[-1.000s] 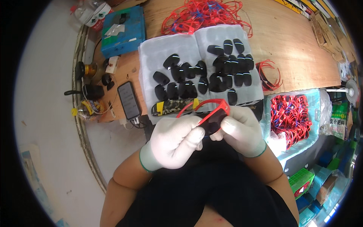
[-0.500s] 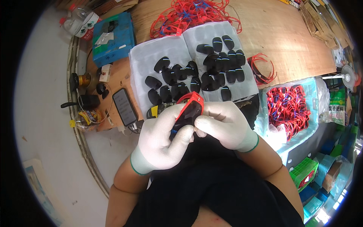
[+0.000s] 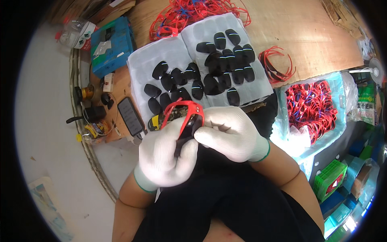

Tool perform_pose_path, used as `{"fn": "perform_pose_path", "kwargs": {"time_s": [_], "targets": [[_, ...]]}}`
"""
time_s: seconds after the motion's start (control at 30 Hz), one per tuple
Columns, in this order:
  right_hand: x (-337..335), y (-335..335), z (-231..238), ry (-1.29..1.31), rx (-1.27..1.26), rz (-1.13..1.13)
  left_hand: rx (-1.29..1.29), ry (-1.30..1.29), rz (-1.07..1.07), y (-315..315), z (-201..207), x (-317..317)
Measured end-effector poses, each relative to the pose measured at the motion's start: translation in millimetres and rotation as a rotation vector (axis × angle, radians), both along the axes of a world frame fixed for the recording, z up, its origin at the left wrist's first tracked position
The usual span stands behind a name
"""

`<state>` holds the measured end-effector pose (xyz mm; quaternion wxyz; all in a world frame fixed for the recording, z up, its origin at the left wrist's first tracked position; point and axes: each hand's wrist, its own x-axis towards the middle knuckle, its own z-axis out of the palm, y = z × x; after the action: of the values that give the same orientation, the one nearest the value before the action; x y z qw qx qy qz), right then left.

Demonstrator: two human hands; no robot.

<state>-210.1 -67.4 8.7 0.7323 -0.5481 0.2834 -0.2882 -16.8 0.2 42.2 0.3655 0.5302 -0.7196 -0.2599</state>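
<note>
Between my white-gloved hands is a red sunglasses frame (image 3: pixel 192 109) with a dark lens (image 3: pixel 191 128) in it. My left hand (image 3: pixel 165 155) is closed around the frame's left side, thumb up along the lens. At the lens's right edge, my right hand (image 3: pixel 231 135) pinches with thumb and fingers; its fingertips are partly hidden behind the thumb. Just beyond, many loose dark lenses (image 3: pixel 211 84) lie spread over a white padded sheet (image 3: pixel 137 72). Several of them overlap in the sheet's right half.
Red frames are heaped (image 3: pixel 193 16) at the table's back. Several finished-looking red glasses (image 3: pixel 278 66) lie right of the sheet. A light-blue crate (image 3: pixel 340 109) full of red glasses stands at the right. Left are a phone (image 3: pixel 130 117), a blue box (image 3: pixel 113 46) and a bottle (image 3: pixel 76 34).
Both hands have shifted slightly left with the sunglasses, which have turned so that the red temples show more. The right thumb still presses at the lens edge.
</note>
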Motion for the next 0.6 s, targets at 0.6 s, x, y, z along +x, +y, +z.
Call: {"fn": "perform_pose_path", "kwargs": {"time_s": [0.6], "targets": [[-99,-21,9,0.178,-0.639,-0.134,0.324,-0.83,0.425,-132,-105,-14]]}}
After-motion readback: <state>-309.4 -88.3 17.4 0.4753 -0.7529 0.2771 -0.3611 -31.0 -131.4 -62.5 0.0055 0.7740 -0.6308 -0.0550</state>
